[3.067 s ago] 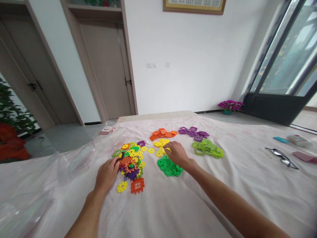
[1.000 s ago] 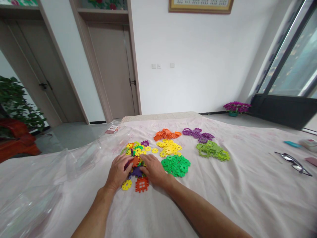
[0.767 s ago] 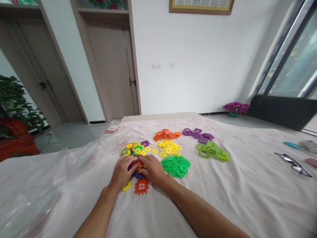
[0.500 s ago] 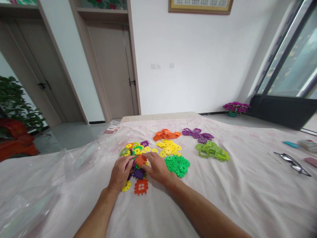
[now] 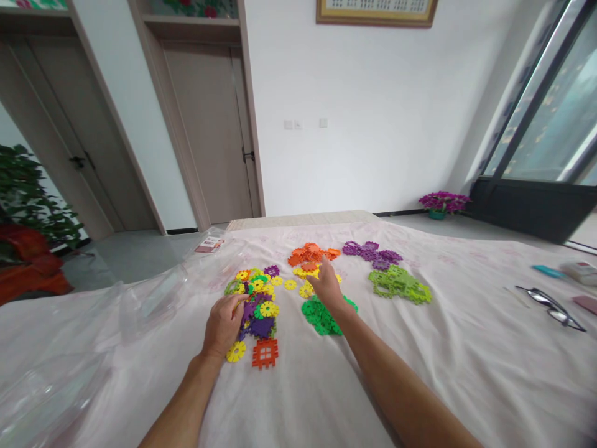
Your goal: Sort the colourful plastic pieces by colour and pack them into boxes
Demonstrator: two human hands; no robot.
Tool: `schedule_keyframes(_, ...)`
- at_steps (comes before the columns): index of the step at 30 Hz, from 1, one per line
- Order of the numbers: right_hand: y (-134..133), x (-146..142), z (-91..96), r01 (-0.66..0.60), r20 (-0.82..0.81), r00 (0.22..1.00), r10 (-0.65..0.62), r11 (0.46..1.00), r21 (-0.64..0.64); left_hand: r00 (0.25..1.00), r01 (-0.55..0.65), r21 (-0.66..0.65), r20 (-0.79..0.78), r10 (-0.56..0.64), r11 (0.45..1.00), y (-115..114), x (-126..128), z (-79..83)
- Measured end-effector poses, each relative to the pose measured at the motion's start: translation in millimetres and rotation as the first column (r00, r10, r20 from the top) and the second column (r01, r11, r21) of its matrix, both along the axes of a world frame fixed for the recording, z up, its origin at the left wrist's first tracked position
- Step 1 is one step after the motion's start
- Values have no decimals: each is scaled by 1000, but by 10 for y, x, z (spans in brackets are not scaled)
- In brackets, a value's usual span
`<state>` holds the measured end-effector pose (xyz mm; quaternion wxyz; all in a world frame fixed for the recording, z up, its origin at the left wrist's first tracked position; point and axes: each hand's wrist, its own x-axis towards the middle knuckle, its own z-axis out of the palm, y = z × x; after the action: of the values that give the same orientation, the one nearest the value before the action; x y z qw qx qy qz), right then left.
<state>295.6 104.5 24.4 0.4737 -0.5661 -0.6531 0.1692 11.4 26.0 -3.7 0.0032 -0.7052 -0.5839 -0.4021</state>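
Observation:
My left hand (image 5: 225, 323) rests at the left side of a mixed heap of plastic building pieces (image 5: 254, 309) in purple, yellow, green and orange. Its fingers are curled over the heap's edge; what they pinch, if anything, is hidden. Over a pile of yellow pieces (image 5: 305, 290) reaches my right hand (image 5: 328, 287), thumb and forefinger apart, its fingertips by the pile of orange pieces (image 5: 310, 254). Under its wrist lies a pile of green pieces (image 5: 321, 316). An orange square window-shaped piece (image 5: 265, 353) and a yellow disc (image 5: 236, 351) lie in front of the heap.
Purple pieces (image 5: 372, 254) and light green pieces (image 5: 401, 285) form piles to the right. Clear plastic packaging (image 5: 156, 298) lies along the left side. Eyeglasses (image 5: 551, 308) and a blue object (image 5: 548, 271) are at the far right. A pale, wrinkled cloth (image 5: 448, 361) covers the surface.
My right hand has moved from the mixed heap, where it held an orange piece, right and away to the orange pile, its fingers now apart. My left hand has stayed at the heap.

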Motion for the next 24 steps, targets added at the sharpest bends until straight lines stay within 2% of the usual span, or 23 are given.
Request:
schedule_keyframes(5,-46,67,-71,-4,99,995,-2,998,62,1000,-17,3,14,17,1000,-14,-2,12)
schedule_keyframes(10,52,204,16,42,234,972,-23,996,-78,998,-46,17,42,45,999,-31,-17,27)
schedule_keyframes(15,352,205,161,6,559,824,85,987,-159,990,-134,-7,41,134,991,-14,-44,8)
schedule_keyframes(20,632,136,172,-24,658,735,166,975,-220,979,-187,-45,76,190,981,-17,-68,8)
schedule_keyframes(24,723,171,138,-27,699,689,194,970,-243,975,-189,-78,106,197,979,-4,-71,0)
